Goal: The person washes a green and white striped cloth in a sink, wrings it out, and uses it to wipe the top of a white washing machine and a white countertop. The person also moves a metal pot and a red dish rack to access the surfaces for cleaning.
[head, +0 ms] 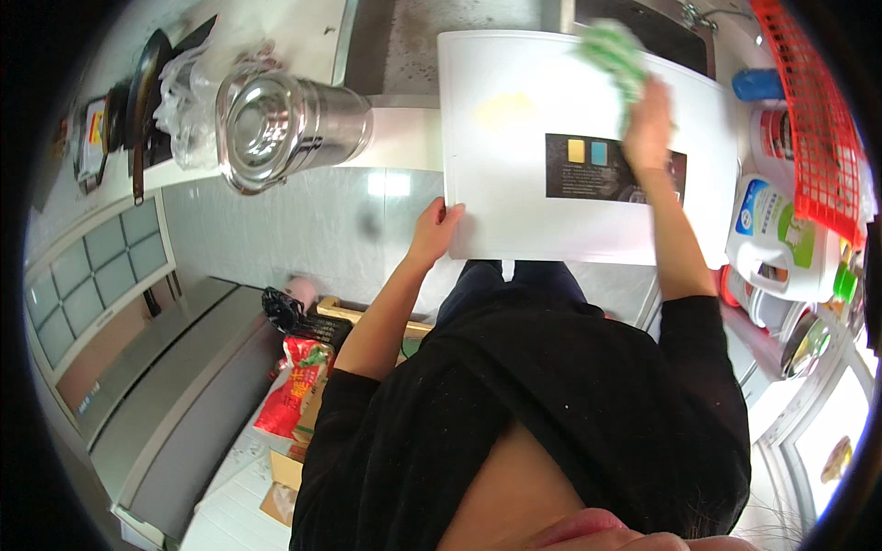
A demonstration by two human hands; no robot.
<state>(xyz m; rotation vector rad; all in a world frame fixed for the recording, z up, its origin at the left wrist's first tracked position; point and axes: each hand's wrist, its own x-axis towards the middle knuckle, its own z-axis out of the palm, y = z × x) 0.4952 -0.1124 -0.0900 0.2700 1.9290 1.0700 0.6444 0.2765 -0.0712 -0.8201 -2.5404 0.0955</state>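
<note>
A large white rectangular board [503, 179], which looks like a panel or box, lies in front of me near the counter's edge. It bears a black printed label [579, 179] with yellow and blue squares, and a faint yellowish patch shows at its upper left. My left hand [439, 227] grips the board's lower left edge, thumb on top. On the right half of the board, my right hand [648, 127] presses a green-and-white cloth [613, 55] near the far edge. The cloth and fingers are blurred by motion. Part of the label is hidden under my right wrist.
A shiny stainless steel pot [296, 127] stands on the counter at left, beside plastic bags [186, 103] and a pan [148, 89]. At right are a red plastic basket [816, 117], a white detergent jug [778, 237] and a sink [648, 31] with a faucet [699, 17].
</note>
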